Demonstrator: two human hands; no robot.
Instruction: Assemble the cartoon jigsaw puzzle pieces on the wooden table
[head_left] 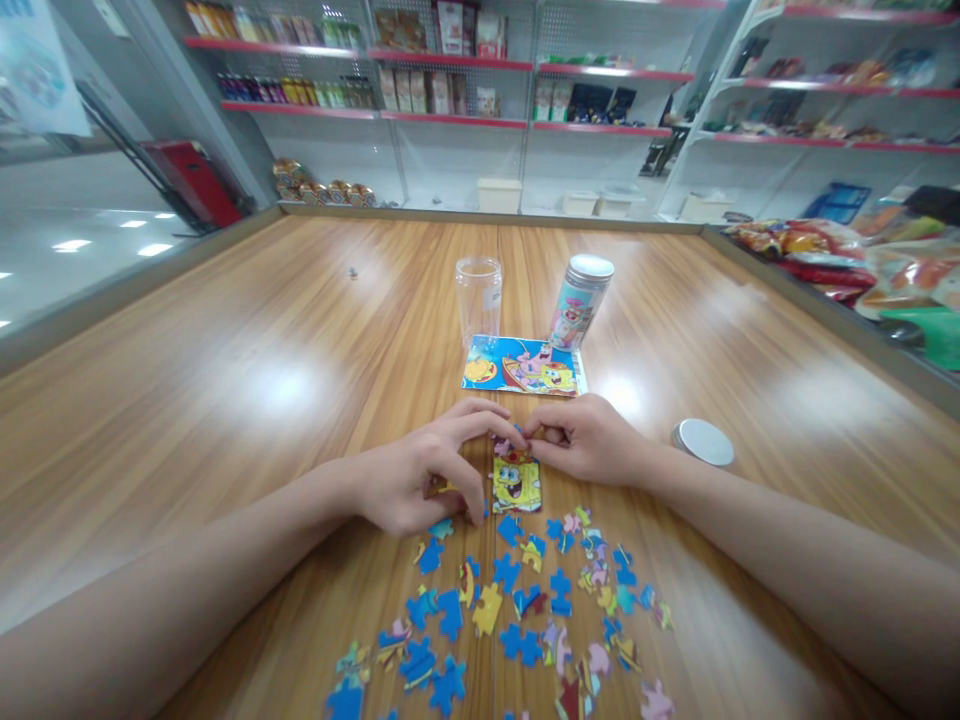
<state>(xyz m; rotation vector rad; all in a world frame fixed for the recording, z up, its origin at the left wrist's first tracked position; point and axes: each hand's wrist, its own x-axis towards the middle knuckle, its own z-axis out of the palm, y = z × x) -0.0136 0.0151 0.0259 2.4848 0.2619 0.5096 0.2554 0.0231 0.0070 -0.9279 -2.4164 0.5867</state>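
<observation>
A small joined block of jigsaw puzzle (517,485) with a yellow cartoon face lies on the wooden table between my hands. My left hand (427,470) is at its left side, fingers apart, index fingertip reaching its top edge. At the upper right of the block, my right hand (585,440) is closed in a pinch on a puzzle piece, mostly hidden by the fingertips. Loose puzzle pieces (506,573), many of them blue, are scattered nearer to me. Beyond my hands lies the picture card (525,365), showing cartoon figures on blue.
Behind the card stand a clear jar (478,300) and a printed can (581,303) with a silver lid. A round silver lid (703,442) lies right of my right hand. Packaged goods (825,250) line the table's right edge; shelves (450,60) stand behind.
</observation>
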